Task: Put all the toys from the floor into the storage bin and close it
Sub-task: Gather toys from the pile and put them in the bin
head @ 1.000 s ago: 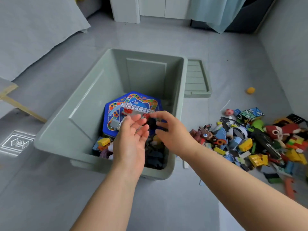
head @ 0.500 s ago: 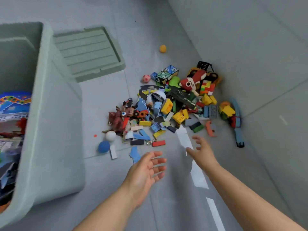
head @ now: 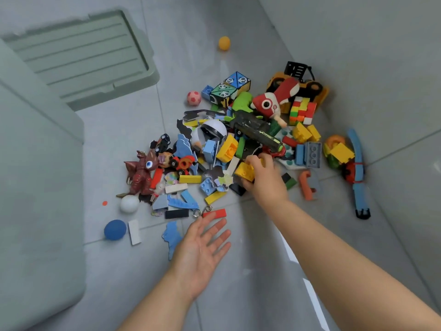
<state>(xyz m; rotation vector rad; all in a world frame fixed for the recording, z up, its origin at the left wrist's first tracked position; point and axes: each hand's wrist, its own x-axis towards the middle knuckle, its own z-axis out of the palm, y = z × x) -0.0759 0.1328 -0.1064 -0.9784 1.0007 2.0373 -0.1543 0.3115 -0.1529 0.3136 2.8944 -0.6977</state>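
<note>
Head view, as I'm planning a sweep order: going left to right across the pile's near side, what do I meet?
storage bin → blue ball → left hand → right hand gripping a yellow brick → orange hook piece → blue curved track

open floor [head: 250, 295] nearside | toy pile [head: 229, 149] ahead | bin wall [head: 35, 187] left | room wall [head: 381, 68] right

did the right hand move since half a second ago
Yes. The right hand has gone forward into the pile of toys, beyond the flat red block it was level with, and now grips a yellow studded brick.
</note>
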